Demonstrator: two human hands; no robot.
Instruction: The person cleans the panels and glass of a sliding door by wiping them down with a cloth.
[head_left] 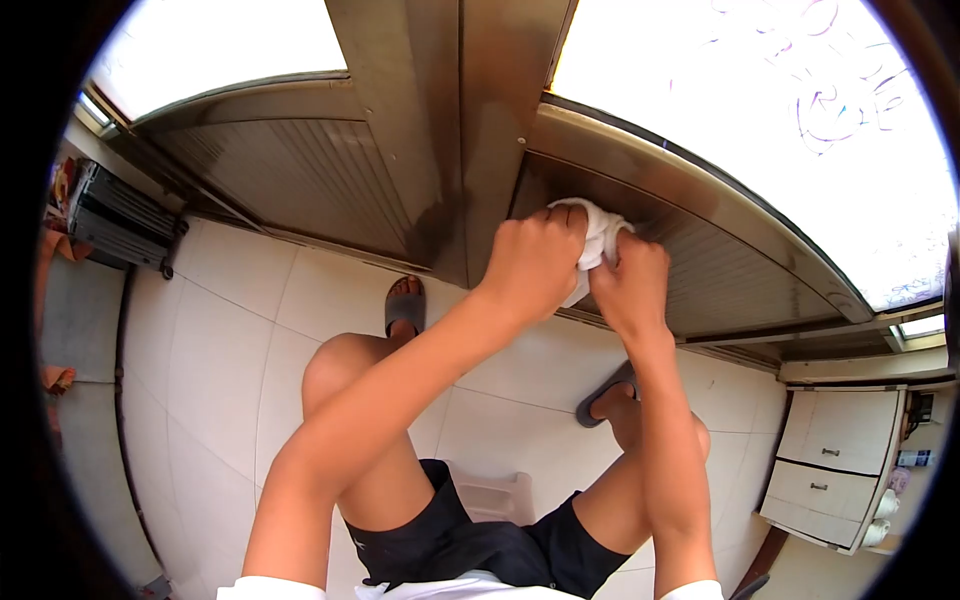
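Observation:
A bunched white cloth (597,236) is held between my two hands, in front of the brown ribbed lower panel (725,275) of a metal-framed door. My left hand (537,262) has its fingers curled into a fist on the cloth's left side. On the other side, my right hand (636,285) pinches the cloth, with thumb and fingers closed. Part of the cloth hangs down between the hands. Whether it presses on the panel I cannot tell for sure. Dark, wet-looking patches show on the door frame (485,215) to the left.
I sit on a low plastic stool (490,495), my sandalled feet on the tiled floor (215,320). A dark suitcase (125,215) stands at the far left. A white drawer cabinet (835,460) is at the right. Above the panel is a bright glass pane (750,110) with scribbles.

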